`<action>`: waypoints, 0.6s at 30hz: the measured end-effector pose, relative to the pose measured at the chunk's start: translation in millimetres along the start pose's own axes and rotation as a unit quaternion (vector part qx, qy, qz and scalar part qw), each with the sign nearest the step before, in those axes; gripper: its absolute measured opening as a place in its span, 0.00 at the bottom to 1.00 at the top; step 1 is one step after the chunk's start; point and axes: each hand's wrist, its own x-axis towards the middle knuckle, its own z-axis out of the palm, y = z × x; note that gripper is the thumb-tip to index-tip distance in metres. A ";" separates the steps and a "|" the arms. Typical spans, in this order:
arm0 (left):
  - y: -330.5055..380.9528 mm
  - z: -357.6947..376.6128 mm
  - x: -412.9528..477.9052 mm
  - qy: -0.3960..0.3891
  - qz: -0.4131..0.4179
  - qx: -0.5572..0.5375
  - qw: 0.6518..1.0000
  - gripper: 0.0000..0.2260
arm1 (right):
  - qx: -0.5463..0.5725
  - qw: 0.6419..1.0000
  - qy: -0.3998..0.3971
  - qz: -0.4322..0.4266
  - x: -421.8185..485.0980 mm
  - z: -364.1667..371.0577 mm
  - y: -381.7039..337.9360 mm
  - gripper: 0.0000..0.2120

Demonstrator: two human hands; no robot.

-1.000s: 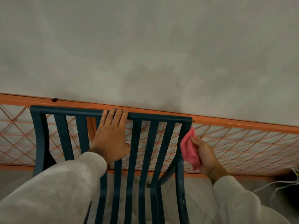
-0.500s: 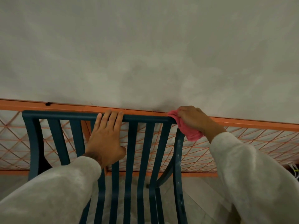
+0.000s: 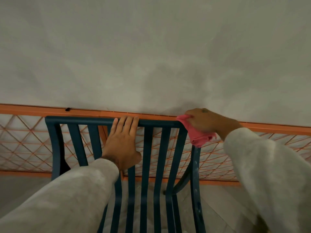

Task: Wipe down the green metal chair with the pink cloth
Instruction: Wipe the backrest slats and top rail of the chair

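Note:
The dark green metal chair (image 3: 80,121) fills the lower middle, seen from above, with vertical slats under a straight top rail. My left hand (image 3: 122,142) lies on the backrest with straight fingers hooked over the top rail near its middle. My right hand (image 3: 204,120) grips the bunched pink cloth (image 3: 197,136) and presses it on the chair's top right corner. Part of the cloth hangs down over the right post. The seat is mostly hidden by my sleeves.
An orange metal frame with diamond mesh (image 3: 218,158) runs across the view right behind the chair, against a plain grey wall (image 3: 151,56). A pale tiled floor (image 3: 218,207) shows below on the right.
My right hand has carried the cloth up from the right post to the top right corner of the backrest. My left hand has stayed on the top rail.

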 end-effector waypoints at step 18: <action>-2.4 0.9 -0.4 0.009 0.008 0.012 1.000 0.50 | 0.480 0.806 0.295 0.180 -50.5 135.0 38.2 0.20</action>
